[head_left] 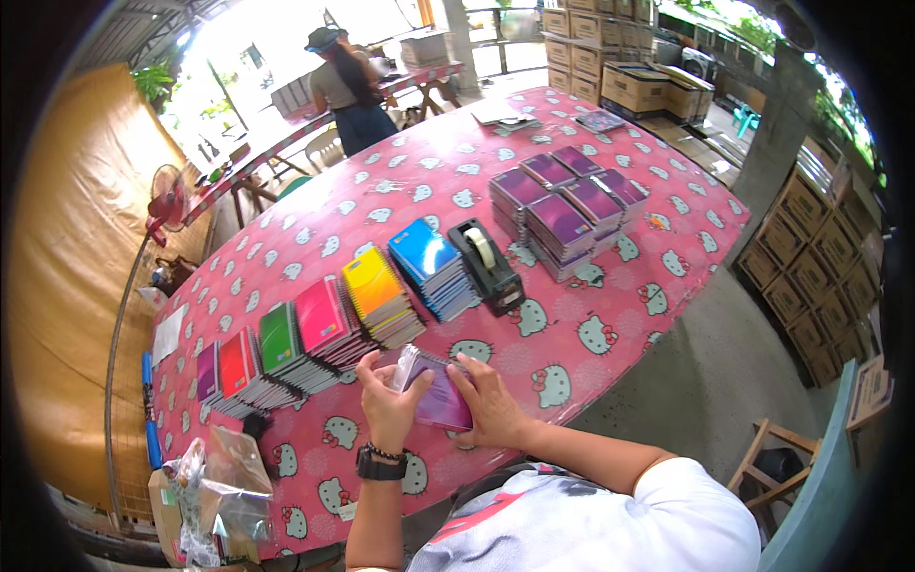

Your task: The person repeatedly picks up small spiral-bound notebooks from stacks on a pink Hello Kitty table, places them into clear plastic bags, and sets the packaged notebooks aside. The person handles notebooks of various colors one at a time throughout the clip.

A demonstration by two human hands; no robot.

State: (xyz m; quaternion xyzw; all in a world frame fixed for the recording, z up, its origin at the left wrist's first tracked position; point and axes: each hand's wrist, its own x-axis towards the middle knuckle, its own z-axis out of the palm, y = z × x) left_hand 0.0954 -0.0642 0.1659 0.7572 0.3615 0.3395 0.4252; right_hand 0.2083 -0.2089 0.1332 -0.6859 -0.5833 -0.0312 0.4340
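Near the table's front edge, a pack of purple notebooks (441,400) is gripped between my two hands, with a shiny whitish edge that looks like clear plastic wrap. My left hand (389,408) closes on its left side, thumb across the top. On the other side my right hand (492,405) presses along the right edge. Just beyond stand stacks of spiral notebooks in a slanting row: purple (210,374), red (240,362), green (281,341), pink (321,315), yellow (374,286) and blue (424,259). A black tape dispenser (488,267) sits beside the blue stack.
Wrapped purple notebook packs (562,210) are piled at the right of the pink patterned table (591,334). Clear plastic bags (229,486) lie at the front left. A person (348,91) stands at a farther table. Cardboard boxes (810,257) are stacked on the right; a red fan (170,195) stands left.
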